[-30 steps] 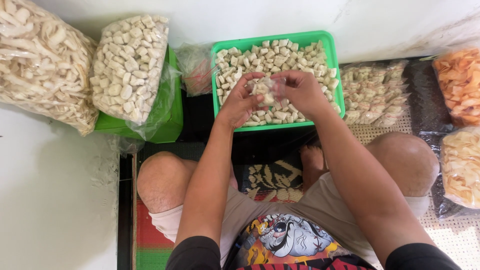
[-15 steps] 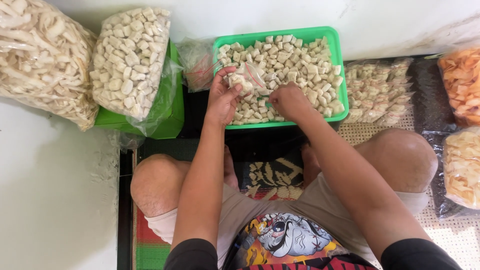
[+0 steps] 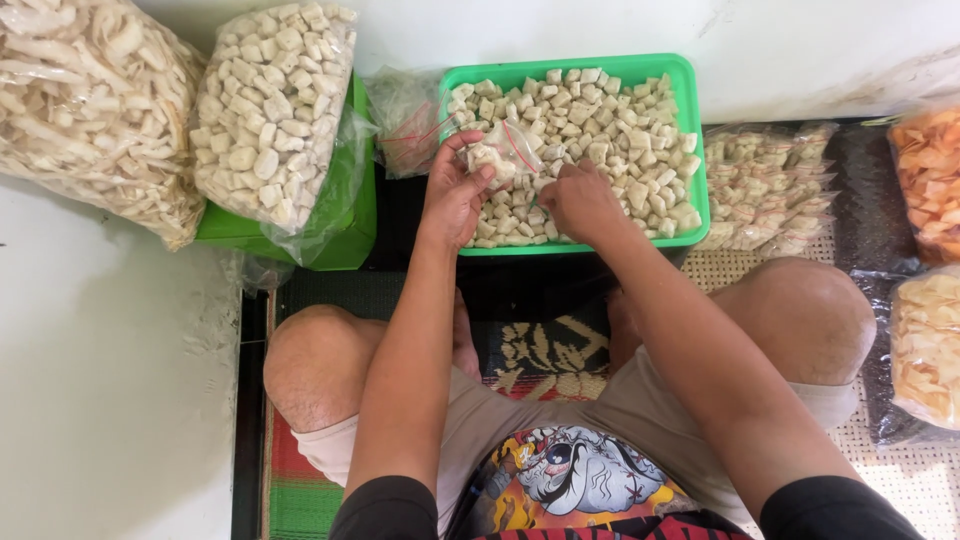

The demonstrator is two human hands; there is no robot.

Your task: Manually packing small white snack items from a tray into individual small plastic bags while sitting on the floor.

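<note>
Over the green tray (image 3: 690,150), filled with pale cracker cubes (image 3: 610,130), both hands are held. At far left, two big bags (image 3: 270,110) of crackers are propped. A small clear bag (image 3: 500,155) of cubes is gripped by the left hand (image 3: 455,195), above the tray's left part. Cubes are pinched by the right hand (image 3: 580,200), just beside it.

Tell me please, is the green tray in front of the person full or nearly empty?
Full: the green tray is covered rim to rim with pale cracker pieces, its bottom hidden.
</note>
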